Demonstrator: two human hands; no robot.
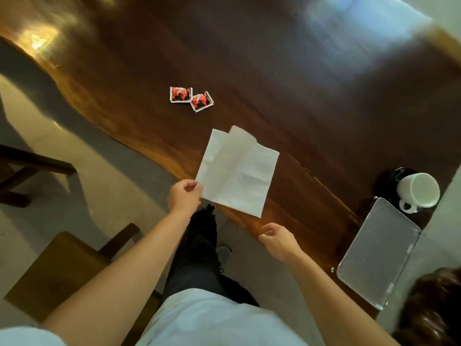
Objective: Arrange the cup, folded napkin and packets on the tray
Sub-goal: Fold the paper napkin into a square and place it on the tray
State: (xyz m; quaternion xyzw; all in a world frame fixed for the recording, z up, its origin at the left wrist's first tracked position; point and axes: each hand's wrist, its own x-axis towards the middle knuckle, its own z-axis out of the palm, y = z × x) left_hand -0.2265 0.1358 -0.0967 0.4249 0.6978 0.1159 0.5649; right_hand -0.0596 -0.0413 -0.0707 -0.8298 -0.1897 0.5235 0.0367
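A white paper napkin (237, 171), partly unfolded with creases showing, hangs over the near edge of the dark wooden table. My left hand (184, 196) pinches its lower left corner. My right hand (278, 239) hovers just below the napkin's bottom corner, fingers loosely curled, holding nothing. Two red and black packets (190, 98) lie side by side further out on the table. A white cup (417, 192) rests on a black saucer at the right. Next to it lies a silver rectangular tray (379, 250) with nothing on it.
The wooden table (299, 83) has a wavy near edge. A wooden chair (62, 265) stands at the lower left and another dark wooden piece (30, 171) at the far left. My legs and a dark shoe show below the table edge.
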